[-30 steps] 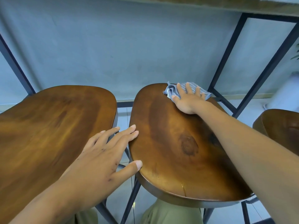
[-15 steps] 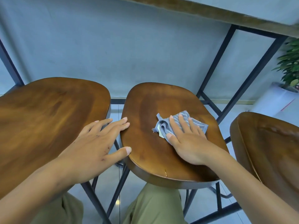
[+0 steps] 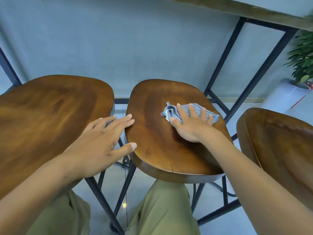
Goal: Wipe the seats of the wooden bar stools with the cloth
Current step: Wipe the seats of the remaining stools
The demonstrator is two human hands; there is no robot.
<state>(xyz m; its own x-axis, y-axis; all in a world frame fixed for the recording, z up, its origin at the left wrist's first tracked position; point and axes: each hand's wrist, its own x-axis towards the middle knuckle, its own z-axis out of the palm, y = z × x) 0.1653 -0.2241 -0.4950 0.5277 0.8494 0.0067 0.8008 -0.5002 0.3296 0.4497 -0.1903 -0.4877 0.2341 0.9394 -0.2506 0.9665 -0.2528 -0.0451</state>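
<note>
From the head view, three stools stand in a row, each with a rounded, glossy dark-brown wooden seat on thin black metal legs: the left seat (image 3: 50, 119), the middle seat (image 3: 152, 146) and the right seat (image 3: 277, 143), this last only partly in frame. One cloth (image 3: 196, 110), a crumpled grey-blue rag with pale stripes, lies on the far right part of the middle seat. The right hand (image 3: 191, 126) presses it flat, fingers straight and spread over the fabric. The left hand (image 3: 101, 141) is released, fingers stretched out; its fingertips and thumb touch the middle seat's left edge. Two olive trouser legs (image 3: 162, 209) show below. A black frame (image 3: 264, 65) carries a wooden counter at top right, beside one leafy plant (image 3: 303, 56) in a white pot.

Against half a second ago, the cloth and right hand sit slightly farther back on the seat; the left hand keeps its place.
</note>
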